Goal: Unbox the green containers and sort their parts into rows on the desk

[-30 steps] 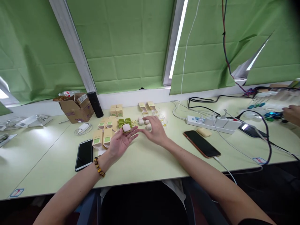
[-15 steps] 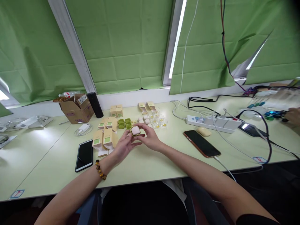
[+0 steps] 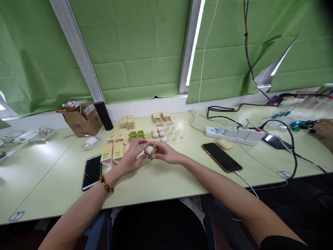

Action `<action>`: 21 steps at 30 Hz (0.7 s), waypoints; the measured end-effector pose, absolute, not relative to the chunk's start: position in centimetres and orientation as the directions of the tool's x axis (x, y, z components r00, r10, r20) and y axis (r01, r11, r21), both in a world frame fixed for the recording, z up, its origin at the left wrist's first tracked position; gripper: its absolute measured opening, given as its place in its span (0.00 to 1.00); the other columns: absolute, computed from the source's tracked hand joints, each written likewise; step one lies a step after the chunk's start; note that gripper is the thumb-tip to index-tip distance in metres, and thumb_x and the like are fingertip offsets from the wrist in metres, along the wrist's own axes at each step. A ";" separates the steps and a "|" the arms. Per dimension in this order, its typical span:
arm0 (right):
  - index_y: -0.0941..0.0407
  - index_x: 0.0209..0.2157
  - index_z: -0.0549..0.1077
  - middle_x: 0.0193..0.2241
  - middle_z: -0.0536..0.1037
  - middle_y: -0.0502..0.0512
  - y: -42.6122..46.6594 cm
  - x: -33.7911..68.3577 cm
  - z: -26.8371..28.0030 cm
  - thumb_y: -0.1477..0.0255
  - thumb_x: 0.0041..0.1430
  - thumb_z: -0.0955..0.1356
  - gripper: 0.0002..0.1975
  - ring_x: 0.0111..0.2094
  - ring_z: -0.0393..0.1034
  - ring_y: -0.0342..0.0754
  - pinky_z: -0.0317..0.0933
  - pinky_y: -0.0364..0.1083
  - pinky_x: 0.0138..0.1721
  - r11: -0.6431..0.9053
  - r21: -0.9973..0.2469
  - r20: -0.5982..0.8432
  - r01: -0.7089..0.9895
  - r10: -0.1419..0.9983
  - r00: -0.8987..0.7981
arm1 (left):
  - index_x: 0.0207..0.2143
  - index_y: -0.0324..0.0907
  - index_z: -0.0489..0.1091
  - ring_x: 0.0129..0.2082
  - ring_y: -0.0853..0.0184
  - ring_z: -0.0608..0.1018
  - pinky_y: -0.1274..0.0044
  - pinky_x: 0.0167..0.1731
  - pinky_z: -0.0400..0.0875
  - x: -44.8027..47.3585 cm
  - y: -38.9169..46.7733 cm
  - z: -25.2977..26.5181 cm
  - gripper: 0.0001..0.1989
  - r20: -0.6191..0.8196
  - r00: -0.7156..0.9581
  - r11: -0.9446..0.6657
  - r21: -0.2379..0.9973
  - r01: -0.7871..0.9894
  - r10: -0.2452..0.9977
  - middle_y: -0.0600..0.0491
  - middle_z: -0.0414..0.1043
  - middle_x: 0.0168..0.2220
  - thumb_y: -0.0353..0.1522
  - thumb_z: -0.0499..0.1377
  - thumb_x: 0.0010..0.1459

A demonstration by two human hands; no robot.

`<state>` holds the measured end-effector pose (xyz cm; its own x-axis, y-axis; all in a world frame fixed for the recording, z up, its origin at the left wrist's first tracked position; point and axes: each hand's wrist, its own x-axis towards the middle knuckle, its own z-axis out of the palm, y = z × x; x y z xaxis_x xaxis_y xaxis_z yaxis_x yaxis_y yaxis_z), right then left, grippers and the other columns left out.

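Observation:
Both hands meet over the front of the table around a small pale pink rounded block in a yellow-green shell (image 3: pixel 149 150). My left hand (image 3: pixel 132 158) grips its left side between thumb and fingers. On the right side, my right hand (image 3: pixel 166 152) holds the shell with bent fingers. Just beyond lie green square shells (image 3: pixel 137 134), tiny yellowish pieces (image 3: pixel 147 135) and several pale pink blocks (image 3: pixel 158 132). Clear plastic cups with yellow marks (image 3: pixel 178 134) stand to their right. Open kraft boxes with green labels (image 3: pixel 113 152) are next to my left hand.
A phone (image 3: pixel 92 172) lies left, another phone (image 3: pixel 221 157) right, with a cream case (image 3: pixel 224 144) behind it. A power strip (image 3: pixel 234 135) trails cables. Farther back are a cardboard box (image 3: pixel 83 119) and a black cylinder (image 3: pixel 103 116). Another person's hand (image 3: pixel 326 126) shows far right.
The pink block and its shell have been turned in my hands, so its side now faces left. My left hand has shifted up and left, its fingers over the block.

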<state>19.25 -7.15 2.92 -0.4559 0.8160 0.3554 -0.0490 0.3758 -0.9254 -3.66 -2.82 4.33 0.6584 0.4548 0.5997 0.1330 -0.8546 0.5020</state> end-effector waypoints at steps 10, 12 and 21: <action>0.55 0.59 0.71 0.41 0.79 0.56 -6.5 19.2 2.1 0.66 0.62 0.74 0.25 0.38 0.76 0.48 0.74 0.46 0.32 0.366 -0.930 0.340 0.022 0.882 -0.327 | 0.59 0.45 0.71 0.50 0.56 0.75 0.62 0.49 0.76 -3.5 -2.1 2.3 0.18 0.772 0.555 -0.936 0.146 0.320 0.310 0.43 0.73 0.49 0.32 0.62 0.68; 0.55 0.60 0.71 0.40 0.80 0.57 -6.4 19.0 1.9 0.64 0.64 0.74 0.25 0.38 0.79 0.49 0.74 0.46 0.32 0.361 -0.932 0.340 0.000 0.878 -0.338 | 0.58 0.44 0.71 0.50 0.55 0.76 0.62 0.50 0.76 -3.4 -2.1 2.2 0.17 0.789 0.540 -0.931 0.108 0.349 0.294 0.44 0.73 0.49 0.32 0.62 0.68; 0.57 0.59 0.72 0.33 0.79 0.53 -6.9 17.9 1.4 0.57 0.69 0.69 0.25 0.29 0.75 0.45 0.73 0.47 0.31 0.453 -0.885 0.424 0.110 0.880 -0.213 | 0.59 0.41 0.68 0.50 0.54 0.76 0.61 0.49 0.77 -3.0 -3.0 2.3 0.17 0.804 0.555 -0.921 -0.023 0.389 0.215 0.42 0.72 0.48 0.30 0.60 0.69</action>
